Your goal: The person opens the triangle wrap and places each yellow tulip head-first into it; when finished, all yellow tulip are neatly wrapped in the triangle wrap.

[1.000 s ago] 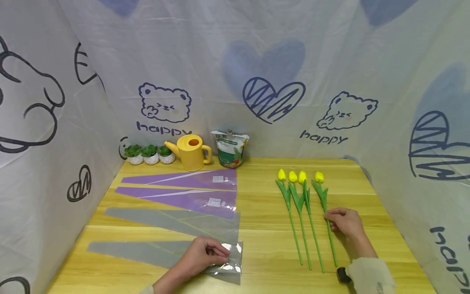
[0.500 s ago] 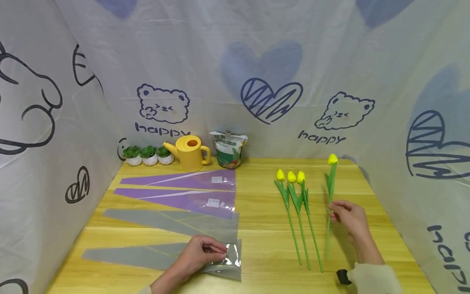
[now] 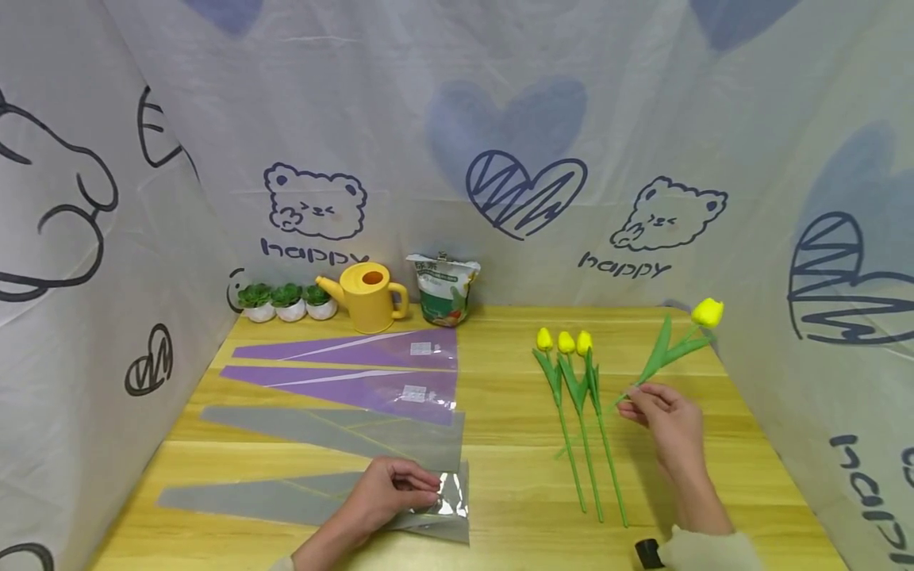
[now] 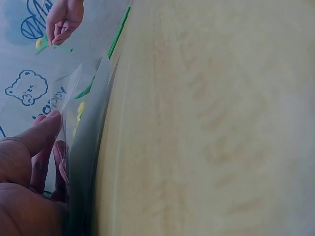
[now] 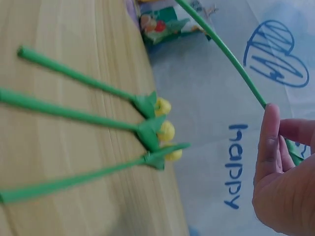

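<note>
My right hand (image 3: pixel 667 424) pinches the green stem of a yellow artificial tulip (image 3: pixel 707 312) above the right side of the table. The flower head leans to the far right, and its stem (image 5: pixel 224 48) stretches away past my fingertips in the right wrist view. Three more yellow tulips (image 3: pixel 566 342) lie side by side to the left of that hand. At the near left, my left hand (image 3: pixel 396 493) pinches the clear film at the wide end of a grey bouquet sleeve (image 3: pixel 286 493). In the left wrist view the sleeve's clear layer (image 4: pixel 71 83) stands apart from its grey back (image 4: pixel 88 147).
Another grey sleeve (image 3: pixel 314 428) and two purple sleeves (image 3: pixel 314 384) lie farther back on the wooden table (image 3: pixel 514 444). Along the back edge stand several small potted succulents (image 3: pixel 289 301), a yellow watering can (image 3: pixel 371 300) and a green-and-white bag (image 3: pixel 444 292). Printed fabric (image 3: pixel 528 119) surrounds the table.
My right hand has lifted the fourth tulip off the table and tilted it, flower to the right and stem end to the left. The left hand keeps its hold on the grey sleeve.
</note>
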A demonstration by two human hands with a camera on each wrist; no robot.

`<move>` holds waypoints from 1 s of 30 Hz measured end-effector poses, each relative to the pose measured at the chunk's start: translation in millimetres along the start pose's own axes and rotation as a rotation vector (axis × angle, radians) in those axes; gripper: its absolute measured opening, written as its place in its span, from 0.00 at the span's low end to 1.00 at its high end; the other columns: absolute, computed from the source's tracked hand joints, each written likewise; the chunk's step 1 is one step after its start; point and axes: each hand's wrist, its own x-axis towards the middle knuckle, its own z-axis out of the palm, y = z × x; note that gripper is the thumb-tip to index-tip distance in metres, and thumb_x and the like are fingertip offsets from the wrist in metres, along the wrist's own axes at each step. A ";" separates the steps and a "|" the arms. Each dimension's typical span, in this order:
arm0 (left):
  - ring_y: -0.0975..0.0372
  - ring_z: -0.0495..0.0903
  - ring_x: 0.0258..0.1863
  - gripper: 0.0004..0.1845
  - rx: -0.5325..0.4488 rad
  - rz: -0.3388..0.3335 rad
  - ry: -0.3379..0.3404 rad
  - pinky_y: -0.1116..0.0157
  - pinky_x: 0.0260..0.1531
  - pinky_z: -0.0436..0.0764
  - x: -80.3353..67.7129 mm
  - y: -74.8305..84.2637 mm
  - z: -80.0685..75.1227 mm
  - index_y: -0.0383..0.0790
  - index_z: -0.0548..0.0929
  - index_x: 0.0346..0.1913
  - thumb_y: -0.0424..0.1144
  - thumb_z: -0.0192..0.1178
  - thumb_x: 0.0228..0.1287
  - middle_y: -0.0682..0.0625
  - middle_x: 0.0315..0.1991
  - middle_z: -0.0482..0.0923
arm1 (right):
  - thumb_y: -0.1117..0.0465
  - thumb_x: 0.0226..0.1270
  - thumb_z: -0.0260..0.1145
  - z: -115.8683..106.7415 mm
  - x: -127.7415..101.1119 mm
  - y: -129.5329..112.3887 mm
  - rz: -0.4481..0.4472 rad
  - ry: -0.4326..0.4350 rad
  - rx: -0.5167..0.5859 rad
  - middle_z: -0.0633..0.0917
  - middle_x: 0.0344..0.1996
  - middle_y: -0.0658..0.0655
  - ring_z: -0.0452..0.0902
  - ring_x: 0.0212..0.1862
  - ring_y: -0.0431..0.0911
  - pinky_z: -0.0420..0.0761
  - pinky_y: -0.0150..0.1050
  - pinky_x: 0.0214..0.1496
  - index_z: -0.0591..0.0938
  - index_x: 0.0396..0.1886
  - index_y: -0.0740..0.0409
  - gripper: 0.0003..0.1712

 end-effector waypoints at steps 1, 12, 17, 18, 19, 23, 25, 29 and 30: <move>0.66 0.89 0.34 0.14 0.001 -0.004 0.000 0.72 0.36 0.86 0.1 0.0 -0.2 0.24 0.88 0.45 0.28 0.75 0.57 0.33 0.40 0.89 | 0.64 0.74 0.68 2.4 -2.9 1.0 -0.017 -0.012 0.013 0.91 0.28 0.48 0.89 0.32 0.39 0.88 0.33 0.41 0.80 0.45 0.70 0.11; 0.65 0.89 0.34 0.14 0.021 -0.036 0.002 0.71 0.35 0.86 0.3 1.7 -1.1 0.27 0.89 0.45 0.31 0.76 0.57 0.36 0.40 0.90 | 0.67 0.76 0.65 25.5 -33.1 13.4 -0.074 -0.132 0.014 0.91 0.30 0.51 0.90 0.36 0.41 0.88 0.34 0.44 0.77 0.44 0.77 0.12; 0.65 0.89 0.33 0.13 0.052 -0.037 0.032 0.71 0.36 0.86 1.2 4.2 -0.5 0.29 0.90 0.44 0.30 0.76 0.56 0.37 0.40 0.90 | 0.66 0.76 0.64 38.9 -45.3 16.5 -0.043 -0.178 -0.014 0.91 0.32 0.53 0.90 0.38 0.42 0.88 0.35 0.46 0.76 0.48 0.79 0.15; 0.65 0.89 0.33 0.13 0.055 -0.037 0.038 0.71 0.36 0.86 1.5 4.9 -0.4 0.30 0.90 0.44 0.30 0.76 0.56 0.37 0.40 0.90 | 0.66 0.76 0.64 41.4 -47.3 17.3 -0.035 -0.183 -0.017 0.91 0.32 0.54 0.91 0.38 0.42 0.88 0.35 0.46 0.76 0.48 0.79 0.15; 0.65 0.89 0.34 0.13 0.057 -0.037 0.044 0.71 0.37 0.86 2.0 5.6 -0.3 0.30 0.90 0.44 0.29 0.76 0.56 0.38 0.40 0.90 | 0.66 0.76 0.64 43.8 -49.3 18.3 -0.025 -0.188 -0.022 0.91 0.33 0.55 0.90 0.38 0.43 0.88 0.35 0.46 0.76 0.49 0.79 0.15; 0.64 0.89 0.35 0.13 0.059 -0.031 0.063 0.70 0.38 0.87 4.1 8.1 0.1 0.30 0.90 0.44 0.29 0.76 0.56 0.37 0.40 0.90 | 0.67 0.75 0.65 52.6 -54.8 22.8 -0.011 -0.199 -0.033 0.91 0.34 0.57 0.90 0.38 0.43 0.88 0.35 0.46 0.77 0.48 0.78 0.14; 0.64 0.89 0.35 0.12 0.061 -0.036 0.073 0.69 0.39 0.87 5.1 9.1 0.5 0.31 0.90 0.44 0.30 0.76 0.56 0.37 0.40 0.90 | 0.68 0.75 0.65 56.6 -56.5 25.6 -0.004 -0.208 -0.030 0.91 0.34 0.58 0.90 0.38 0.44 0.88 0.35 0.46 0.77 0.48 0.78 0.13; 0.64 0.89 0.35 0.12 0.060 -0.045 0.089 0.70 0.39 0.87 6.7 11.2 1.5 0.31 0.90 0.43 0.30 0.77 0.55 0.38 0.40 0.90 | 0.71 0.74 0.64 64.4 -58.5 32.3 0.016 -0.217 -0.004 0.91 0.35 0.60 0.90 0.38 0.45 0.88 0.36 0.46 0.77 0.48 0.78 0.11; 0.64 0.89 0.34 0.12 0.057 -0.047 0.091 0.70 0.38 0.86 7.1 11.9 1.7 0.31 0.90 0.43 0.30 0.77 0.55 0.38 0.40 0.90 | 0.71 0.74 0.64 66.3 -58.9 34.0 0.023 -0.216 0.007 0.91 0.35 0.61 0.90 0.38 0.45 0.89 0.36 0.46 0.77 0.48 0.78 0.11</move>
